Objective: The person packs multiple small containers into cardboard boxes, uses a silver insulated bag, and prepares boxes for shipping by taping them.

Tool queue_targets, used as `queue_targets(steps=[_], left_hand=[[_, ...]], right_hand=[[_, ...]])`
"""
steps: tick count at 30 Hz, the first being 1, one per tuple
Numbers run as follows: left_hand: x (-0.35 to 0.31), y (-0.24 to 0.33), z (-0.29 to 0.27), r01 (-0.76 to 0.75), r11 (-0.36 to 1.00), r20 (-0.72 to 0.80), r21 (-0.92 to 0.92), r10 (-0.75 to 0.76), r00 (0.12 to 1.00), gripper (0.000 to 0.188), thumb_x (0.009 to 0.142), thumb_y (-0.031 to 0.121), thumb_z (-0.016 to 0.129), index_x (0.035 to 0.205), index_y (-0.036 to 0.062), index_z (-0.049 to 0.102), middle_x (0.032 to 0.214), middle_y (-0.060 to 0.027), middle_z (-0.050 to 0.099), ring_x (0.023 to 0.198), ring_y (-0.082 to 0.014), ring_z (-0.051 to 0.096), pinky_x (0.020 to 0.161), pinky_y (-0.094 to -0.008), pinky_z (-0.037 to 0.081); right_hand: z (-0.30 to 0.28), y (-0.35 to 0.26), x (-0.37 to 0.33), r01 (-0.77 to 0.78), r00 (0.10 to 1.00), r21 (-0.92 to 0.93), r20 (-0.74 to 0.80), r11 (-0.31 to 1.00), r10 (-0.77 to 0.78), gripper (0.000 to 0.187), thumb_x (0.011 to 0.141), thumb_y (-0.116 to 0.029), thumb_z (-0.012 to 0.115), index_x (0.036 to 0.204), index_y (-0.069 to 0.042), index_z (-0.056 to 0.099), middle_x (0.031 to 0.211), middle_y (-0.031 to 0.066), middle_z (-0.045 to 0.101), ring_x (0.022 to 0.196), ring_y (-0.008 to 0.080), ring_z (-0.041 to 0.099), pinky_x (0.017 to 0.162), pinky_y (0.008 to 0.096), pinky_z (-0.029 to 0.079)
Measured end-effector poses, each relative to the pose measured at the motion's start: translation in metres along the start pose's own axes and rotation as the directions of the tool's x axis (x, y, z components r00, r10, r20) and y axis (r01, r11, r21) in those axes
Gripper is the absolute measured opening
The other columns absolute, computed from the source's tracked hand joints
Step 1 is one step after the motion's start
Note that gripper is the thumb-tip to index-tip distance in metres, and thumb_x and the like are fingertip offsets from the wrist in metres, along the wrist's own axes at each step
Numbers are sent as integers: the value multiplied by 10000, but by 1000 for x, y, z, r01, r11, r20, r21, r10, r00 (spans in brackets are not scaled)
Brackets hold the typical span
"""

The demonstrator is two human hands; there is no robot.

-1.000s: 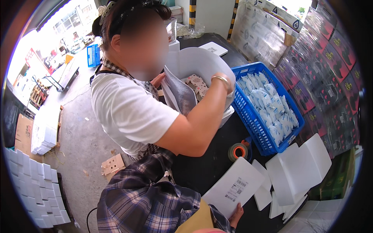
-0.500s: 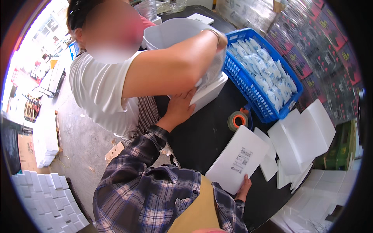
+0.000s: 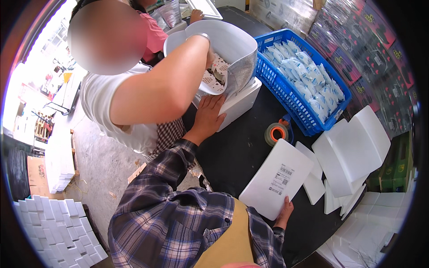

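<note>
My left hand [image 3: 208, 117] lies with fingers stretched out on the near side of a white foam box [image 3: 241, 106]. An open silver-lined insulated bag [image 3: 243, 71] stands in that box, with patterned packets [image 3: 219, 69] inside. A co-worker's bare arm [image 3: 156, 96] reaches into the bag; the fingers are mostly hidden. By its lower right edge my right hand [image 3: 284, 213] grips a white foam lid [image 3: 263, 178] that bears a printed label. The lid is tilted over the dark tabletop, close to my body.
A blue crate [image 3: 286, 96] of white ice packs stands beyond the box. A tape roll [image 3: 276, 134] lies near the lid. More foam pieces [image 3: 353, 152] lean at the right. Wrapped cartons [image 3: 366, 67] line the back; foam blocks [image 3: 58, 228] are stacked at lower left.
The co-worker's arm has shifted left and now dips into the bag, whose opening and packets show. Another person's hand and pink sleeve have appeared behind. My hands have hardly moved.
</note>
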State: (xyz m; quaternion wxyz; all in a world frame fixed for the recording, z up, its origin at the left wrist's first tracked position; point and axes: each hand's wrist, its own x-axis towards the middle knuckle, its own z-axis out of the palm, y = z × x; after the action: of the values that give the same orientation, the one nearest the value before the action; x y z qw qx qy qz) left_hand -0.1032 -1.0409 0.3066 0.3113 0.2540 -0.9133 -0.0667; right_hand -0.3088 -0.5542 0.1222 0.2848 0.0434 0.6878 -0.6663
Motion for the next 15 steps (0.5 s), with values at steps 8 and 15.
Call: queue_targets(steps=[8, 15], left_hand=[[1, 1, 0, -4, 999, -36, -40, 2, 999, 587, 848, 190, 691, 1374, 0, 510, 1388, -174, 537, 1261, -386, 479, 1129, -530, 314], [1, 3, -4, 3, 999, -52, -50, -6, 999, 565, 848, 160, 690, 1360, -1, 514, 1381, -186, 536, 1256, -402, 475, 1125, -534, 315]], right_hand=[[-2, 1, 0, 16, 1000, 9, 12, 1000, -16, 422, 982, -289, 677, 1192, 75, 652, 1069, 126, 721, 890, 189, 686, 801, 320, 553], [-1, 3, 3, 26, 1000, -15, 9, 1000, -25, 416, 992, -318, 661, 1142, 70, 638, 1048, 140, 719, 865, 191, 690, 786, 322, 560]])
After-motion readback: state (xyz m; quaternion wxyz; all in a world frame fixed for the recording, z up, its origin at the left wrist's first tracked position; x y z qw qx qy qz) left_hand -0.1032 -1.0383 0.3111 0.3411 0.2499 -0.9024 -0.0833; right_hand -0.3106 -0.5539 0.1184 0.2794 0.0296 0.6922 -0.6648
